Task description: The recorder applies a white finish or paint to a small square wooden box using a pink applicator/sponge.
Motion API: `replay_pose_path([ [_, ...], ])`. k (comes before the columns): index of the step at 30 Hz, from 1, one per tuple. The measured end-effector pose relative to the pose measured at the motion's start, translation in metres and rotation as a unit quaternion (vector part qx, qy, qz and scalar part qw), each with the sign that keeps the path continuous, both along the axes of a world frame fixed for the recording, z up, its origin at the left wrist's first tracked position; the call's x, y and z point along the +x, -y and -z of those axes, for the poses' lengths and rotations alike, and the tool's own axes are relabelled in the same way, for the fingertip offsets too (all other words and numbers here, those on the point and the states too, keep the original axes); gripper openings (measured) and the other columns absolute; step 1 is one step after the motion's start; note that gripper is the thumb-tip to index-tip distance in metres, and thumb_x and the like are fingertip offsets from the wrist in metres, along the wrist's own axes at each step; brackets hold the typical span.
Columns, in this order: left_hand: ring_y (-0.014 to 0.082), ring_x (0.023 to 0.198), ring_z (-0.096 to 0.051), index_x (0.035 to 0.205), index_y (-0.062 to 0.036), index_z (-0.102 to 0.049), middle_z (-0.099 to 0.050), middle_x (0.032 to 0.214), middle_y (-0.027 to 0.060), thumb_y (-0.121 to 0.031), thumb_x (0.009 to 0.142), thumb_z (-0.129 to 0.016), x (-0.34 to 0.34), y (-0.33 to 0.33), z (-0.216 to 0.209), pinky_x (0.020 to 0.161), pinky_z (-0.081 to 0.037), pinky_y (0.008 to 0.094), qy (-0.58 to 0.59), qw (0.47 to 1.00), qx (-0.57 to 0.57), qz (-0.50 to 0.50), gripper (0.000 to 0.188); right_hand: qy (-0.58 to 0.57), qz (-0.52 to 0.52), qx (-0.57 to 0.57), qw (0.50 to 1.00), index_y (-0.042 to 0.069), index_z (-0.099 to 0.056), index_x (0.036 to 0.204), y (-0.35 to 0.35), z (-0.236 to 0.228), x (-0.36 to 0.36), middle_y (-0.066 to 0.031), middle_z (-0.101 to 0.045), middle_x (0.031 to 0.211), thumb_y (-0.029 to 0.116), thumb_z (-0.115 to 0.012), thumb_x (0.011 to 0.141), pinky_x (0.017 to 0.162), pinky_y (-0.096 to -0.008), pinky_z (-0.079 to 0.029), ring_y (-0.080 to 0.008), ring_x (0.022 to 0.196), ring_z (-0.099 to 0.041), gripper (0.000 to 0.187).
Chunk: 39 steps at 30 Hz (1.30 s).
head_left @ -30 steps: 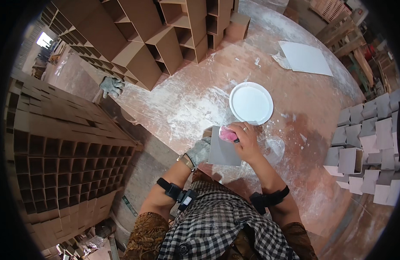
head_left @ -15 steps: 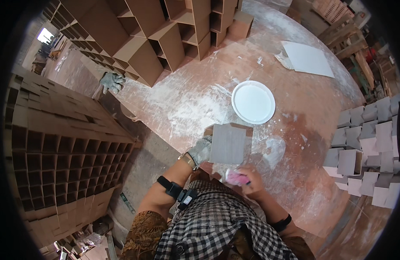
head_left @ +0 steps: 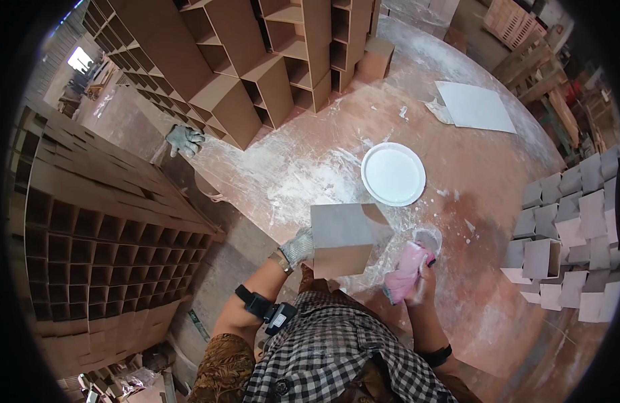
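A cardboard box point(head_left: 342, 260) with a grey, wet-looking upper face is held over the front of the table. My left hand point(head_left: 297, 248), in a pale knit glove, grips its left side; the fingertips are hidden behind or inside the box. To the right, my bare right hand point(head_left: 424, 282) is closed around a pink cloth-like pad point(head_left: 407, 271). The pad is beside a white smear point(head_left: 428, 239) on the reddish table. Beyond the box lies a round white lid-like dish point(head_left: 393, 174) with white matter in it.
Stacked cardboard boxes point(head_left: 237, 101) rise at the back left, near a loose grey glove point(head_left: 184, 140). Another box stack point(head_left: 115, 252) stands at left. Several grey-faced boxes point(head_left: 571, 232) are piled at right. A white sheet point(head_left: 475, 107) lies on the table's far side.
My right hand has moved right and away from the box, carrying the pink pad to the white smear. The box has tilted in my left hand, so its brown near side now shows.
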State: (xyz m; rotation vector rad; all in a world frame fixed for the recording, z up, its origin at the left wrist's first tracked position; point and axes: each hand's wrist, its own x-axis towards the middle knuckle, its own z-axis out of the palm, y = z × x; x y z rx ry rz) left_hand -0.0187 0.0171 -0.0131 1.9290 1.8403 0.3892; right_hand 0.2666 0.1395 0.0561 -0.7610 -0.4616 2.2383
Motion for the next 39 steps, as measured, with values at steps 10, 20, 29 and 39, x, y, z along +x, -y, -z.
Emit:
replay_pose_path([
  [10, 0.0299, 0.102, -0.056, 0.112, -0.0050, -0.057, -0.059, 0.110, 0.0149, -0.027, 0.086, -0.050, 0.015, -0.027, -0.035, 0.085, -0.046, 0.0402, -0.064, 0.996, -0.013, -0.057, 0.035, 0.013, -0.074, -0.091, 0.993, 0.005, -0.053, 0.111, -0.005, 0.005, -0.023, -0.0074, -0.060, 0.098, 0.031, -0.050, 0.091, 0.079, -0.0375, -0.050, -0.0222, 0.088, -0.060, 0.033],
  [20, 0.0337, 0.102, -0.054, 0.118, -0.0047, -0.051, -0.056, 0.111, 0.0196, -0.031, 0.084, -0.053, 0.038, -0.036, -0.024, 0.085, -0.045, 0.0420, -0.012, 0.986, 0.037, -0.161, 0.044, 0.061, -0.078, -0.126, 0.987, 0.006, -0.051, 0.115, -0.001, -0.002, -0.019, -0.0066, -0.059, 0.101, 0.024, -0.052, 0.089, 0.081, -0.0373, -0.049, -0.0215, 0.094, -0.058, 0.031],
  [29, 0.0305, 0.120, -0.043, 0.130, -0.0064, -0.042, -0.042, 0.133, 0.0170, -0.036, 0.083, -0.054, 0.023, -0.038, -0.054, 0.100, -0.035, 0.0361, 0.046, 0.980, -0.171, -0.096, 0.057, 0.403, -0.049, 0.284, 0.869, 0.002, -0.059, 0.091, -0.085, -0.016, -0.056, -0.0063, -0.062, 0.084, 0.011, -0.057, 0.084, 0.067, -0.0320, -0.047, -0.0187, 0.078, -0.060, 0.012],
  [39, 0.0302, 0.128, -0.034, 0.134, -0.0061, -0.036, -0.035, 0.138, 0.0172, -0.037, 0.084, -0.054, 0.042, -0.049, -0.053, 0.106, -0.028, 0.0352, 0.044, 0.985, -0.127, -0.106, 0.061, 0.670, -0.194, 0.581, 0.419, 0.003, -0.062, 0.085, -0.151, -0.008, -0.126, -0.0194, -0.063, 0.082, 0.028, -0.058, 0.075, 0.067, -0.0452, -0.048, -0.0373, 0.077, -0.061, 0.027],
])
